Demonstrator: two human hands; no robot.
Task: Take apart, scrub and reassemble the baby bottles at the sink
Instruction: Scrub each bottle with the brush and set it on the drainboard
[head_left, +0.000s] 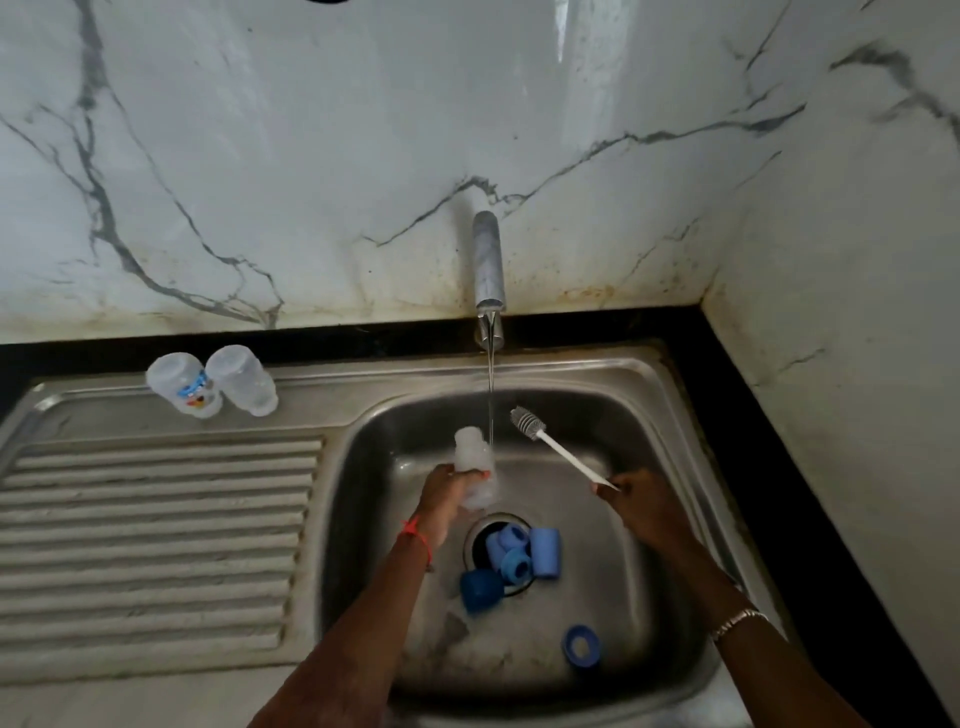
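Note:
My left hand (441, 501) grips a clear baby bottle (474, 457) in the steel sink (649, 395), right beside the stream of water from the tap (489, 270). My right hand (639, 501) holds the white handle of a bottle brush (550, 441), whose bristle head points up and left, clear of the bottle. Two more clear bottles (210, 384) stand upside down at the back of the drainboard. Several blue caps and rings (519, 558) lie over the sink's drain, and one blue ring (582, 646) lies nearer the front.
The ribbed steel drainboard (156, 535) spreads to the left of the basin. A black counter strip (779, 441) runs behind and to the right of the sink, under marble walls. Water is running from the tap.

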